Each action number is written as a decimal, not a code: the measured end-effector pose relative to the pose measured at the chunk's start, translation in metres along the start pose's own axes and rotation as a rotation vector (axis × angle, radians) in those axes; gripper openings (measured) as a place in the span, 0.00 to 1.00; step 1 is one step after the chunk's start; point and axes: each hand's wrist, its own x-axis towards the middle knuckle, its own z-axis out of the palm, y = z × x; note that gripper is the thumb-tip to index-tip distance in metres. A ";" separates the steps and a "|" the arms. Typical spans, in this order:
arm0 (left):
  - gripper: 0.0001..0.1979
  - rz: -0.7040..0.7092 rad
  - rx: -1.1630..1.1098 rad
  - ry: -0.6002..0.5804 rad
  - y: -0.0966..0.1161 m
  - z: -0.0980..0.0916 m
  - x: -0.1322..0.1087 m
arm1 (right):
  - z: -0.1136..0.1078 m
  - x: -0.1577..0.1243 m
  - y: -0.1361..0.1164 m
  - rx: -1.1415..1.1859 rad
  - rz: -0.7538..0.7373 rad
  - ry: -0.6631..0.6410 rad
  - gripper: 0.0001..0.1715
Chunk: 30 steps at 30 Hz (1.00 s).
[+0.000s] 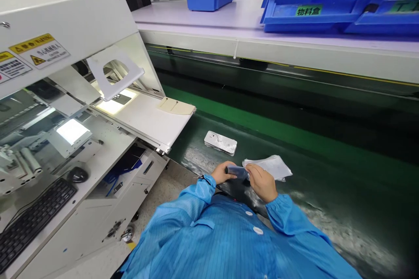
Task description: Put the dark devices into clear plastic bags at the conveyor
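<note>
Between my two hands is a dark, flat rectangular piece with a shiny, film-like face (pixel 238 171); its exact kind does not show. My left hand (pixel 221 173) grips its left end with thumb and fingers. At the right end, my right hand (pixel 262 182) pinches its edge. Just beyond the hands lies a stack of pale, flat rectangular plates (pixel 221 142) with rounded corners. A loose pile of clear, thin plastic sheets or sleeves (pixel 273 167) rests beside and partly behind my right hand.
A dark green belt-like surface (pixel 314 157) runs under the hands. To the left stands a white machine (pixel 137 113) with a lit bed, plus a keyboard (pixel 36 222) and mouse (pixel 77 175). Blue bins (pixel 314 0) sit on the shelf (pixel 229 22) above.
</note>
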 end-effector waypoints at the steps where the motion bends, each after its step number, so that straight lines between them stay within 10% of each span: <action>1: 0.21 0.000 -0.004 -0.003 0.000 0.000 -0.001 | 0.000 0.001 -0.002 0.000 0.013 -0.001 0.11; 22: 0.14 -0.092 -0.084 0.026 -0.016 0.008 0.007 | -0.012 0.020 -0.001 0.503 0.424 -0.155 0.17; 30: 0.15 -0.077 -0.001 0.025 -0.021 0.006 0.010 | -0.010 0.025 0.006 0.388 0.240 -0.158 0.15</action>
